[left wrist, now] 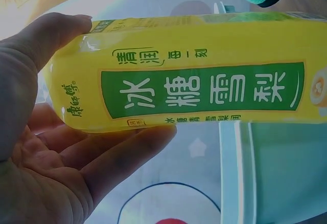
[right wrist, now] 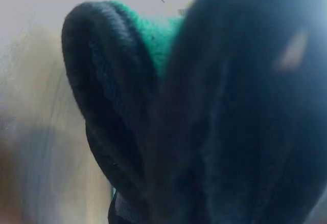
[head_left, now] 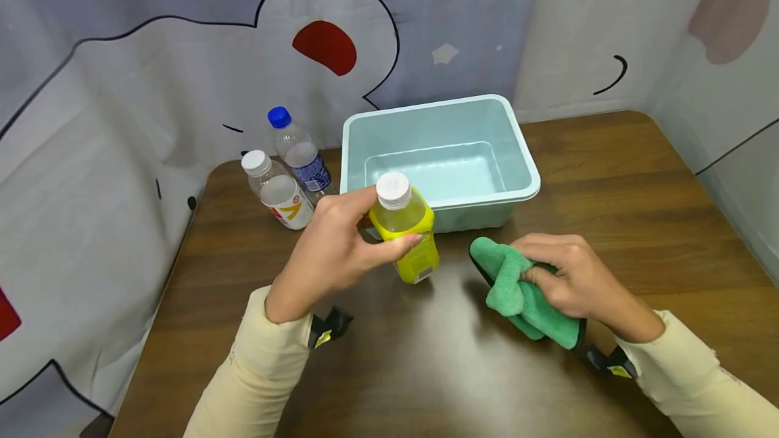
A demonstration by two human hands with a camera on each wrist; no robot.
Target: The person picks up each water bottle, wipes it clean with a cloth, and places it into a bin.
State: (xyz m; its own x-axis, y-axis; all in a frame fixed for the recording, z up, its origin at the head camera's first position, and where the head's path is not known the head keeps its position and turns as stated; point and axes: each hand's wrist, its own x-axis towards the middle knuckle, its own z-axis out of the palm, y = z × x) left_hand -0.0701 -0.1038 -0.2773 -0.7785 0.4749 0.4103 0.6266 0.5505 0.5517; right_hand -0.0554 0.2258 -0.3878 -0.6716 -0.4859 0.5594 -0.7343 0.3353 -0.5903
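My left hand [head_left: 341, 242] grips a yellow-labelled drink bottle [head_left: 416, 252] with a white cap, thumb on one side and fingers on the other. In the left wrist view the bottle [left wrist: 204, 88] lies across the picture, its green panel with white characters facing the camera. To the right, my right hand [head_left: 566, 276] holds a bunched green cloth [head_left: 511, 289] between thumb and fingers, over the table. The cloth's dark side [right wrist: 204, 132] fills most of the right wrist view and hides the fingers there.
A pale blue-green plastic basin [head_left: 441, 201] stands behind the held bottle. Left of it are a white-capped bottle [head_left: 282, 195] and a blue-capped bottle [head_left: 307, 157]. Everything is on a brown wooden table [head_left: 639, 222], with a patterned curtain [head_left: 201, 80] along the back and sides.
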